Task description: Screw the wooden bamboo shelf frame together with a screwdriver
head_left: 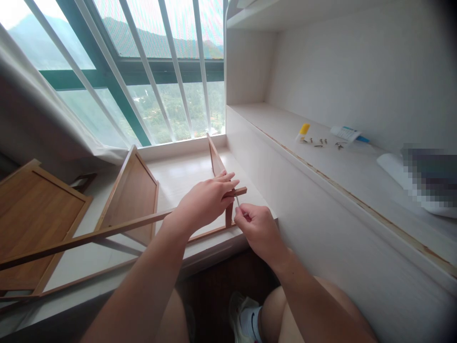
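A barred window with green framing fills the upper left, looking out on hills, while a pale shelf runs along the right side. Below the glass, a white ledge bears three wooden panels: the left panel and middle panel lean at a tilt, and the narrow right panel stands near the shelf's side wall. A long wooden rail crosses in front of the left and middle panels, passes behind a wrist and ends beside the right panel.

At that end, a person's left hand grips the rail, fingers stretched close together over it and thumb below. Just beside it, the right hand has its fingers curled, thumb and forefinger pinching a thin metal tool. The tool's upper tip meets the rail near its end; whether it sits in a hole is too small to tell. On the shelf lie a white tube with a blue cap, a yellow-capped container and several small screws.
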A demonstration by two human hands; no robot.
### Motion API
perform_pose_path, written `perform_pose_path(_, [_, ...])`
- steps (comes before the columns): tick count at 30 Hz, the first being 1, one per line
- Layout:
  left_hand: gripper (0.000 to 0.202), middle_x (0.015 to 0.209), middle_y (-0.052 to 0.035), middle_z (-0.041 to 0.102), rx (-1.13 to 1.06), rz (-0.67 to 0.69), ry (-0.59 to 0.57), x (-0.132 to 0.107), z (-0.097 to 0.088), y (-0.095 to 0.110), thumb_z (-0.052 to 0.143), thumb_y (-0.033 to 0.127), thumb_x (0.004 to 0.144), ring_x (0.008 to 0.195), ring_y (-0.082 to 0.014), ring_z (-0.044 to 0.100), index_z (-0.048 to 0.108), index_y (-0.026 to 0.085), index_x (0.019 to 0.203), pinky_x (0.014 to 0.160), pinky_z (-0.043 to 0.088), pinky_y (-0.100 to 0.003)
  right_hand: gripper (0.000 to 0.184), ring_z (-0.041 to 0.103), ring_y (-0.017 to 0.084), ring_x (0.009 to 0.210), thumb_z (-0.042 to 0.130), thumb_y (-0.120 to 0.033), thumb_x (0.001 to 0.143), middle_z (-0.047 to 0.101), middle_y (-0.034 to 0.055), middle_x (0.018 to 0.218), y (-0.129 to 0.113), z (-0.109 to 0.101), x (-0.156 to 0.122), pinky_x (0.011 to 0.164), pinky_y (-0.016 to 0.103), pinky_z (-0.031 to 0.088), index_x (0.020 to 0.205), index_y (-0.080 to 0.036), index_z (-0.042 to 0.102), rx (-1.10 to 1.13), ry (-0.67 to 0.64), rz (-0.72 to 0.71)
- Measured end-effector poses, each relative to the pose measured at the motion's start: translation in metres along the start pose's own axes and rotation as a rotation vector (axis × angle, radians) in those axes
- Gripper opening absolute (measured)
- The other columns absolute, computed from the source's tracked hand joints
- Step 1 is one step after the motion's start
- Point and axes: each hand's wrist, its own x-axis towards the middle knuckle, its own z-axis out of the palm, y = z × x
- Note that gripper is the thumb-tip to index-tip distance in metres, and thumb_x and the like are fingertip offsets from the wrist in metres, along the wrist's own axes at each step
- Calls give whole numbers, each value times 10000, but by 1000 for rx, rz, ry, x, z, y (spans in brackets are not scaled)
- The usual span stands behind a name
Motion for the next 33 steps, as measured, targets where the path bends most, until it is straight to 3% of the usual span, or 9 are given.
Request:
perform_pose_path(12, [364, 1485, 12, 416, 13, -1, 5, 0, 2, -1, 433, 299, 934, 1382, -227, 366, 550, 294, 1278, 1073, 420, -381, 290, 273, 123, 520, 503, -235, 852, 468, -15, 550, -7, -7, 3, 542, 301, 156, 583, -191, 405, -456, -46, -102])
perform_pose_path(16, [350, 1484, 13, 419, 18, -1, -2, 0, 2, 0, 438, 304, 934, 1373, -232, 382, 563, 295, 1260, 1075, 416, -382, 281, 317, 119, 524, 485, -235, 873, 521, -4, 581, -12, -13, 4, 546, 299, 155, 599, -188, 445, -527, -77, -123])
perform_pose_path(19, [342, 1479, 17, 428, 14, -1, -1, 0, 2, 0, 440, 316, 934, 1369, -237, 388, 570, 296, 1249, 1075, 416, -379, 297, 295, 113, 519, 479, -237, 875, 482, -16, 558, -13, -16, 4, 545, 290, 159, 587, -184, 427, -476, -73, -98])
perform_pose_path(24, [343, 1485, 4, 419, 22, 1, -1, 0, 2, -1, 432, 331, 939, 1375, -240, 378, 570, 289, 1250, 1064, 425, -386, 357, 270, 101, 506, 473, -280, 890, 345, -46, 506, -6, -15, 6, 515, 268, 190, 567, -186, 355, -46, -101, 1])
perform_pose_path(33, [337, 1472, 6, 438, 14, 2, 5, 1, 1, 0, 435, 311, 940, 1385, -231, 361, 571, 277, 1247, 1060, 431, -371, 419, 235, 67, 398, 487, -353, 916, 244, -88, 468, -7, 22, -7, 411, 232, 166, 575, -205, 294, 1326, -87, 339])
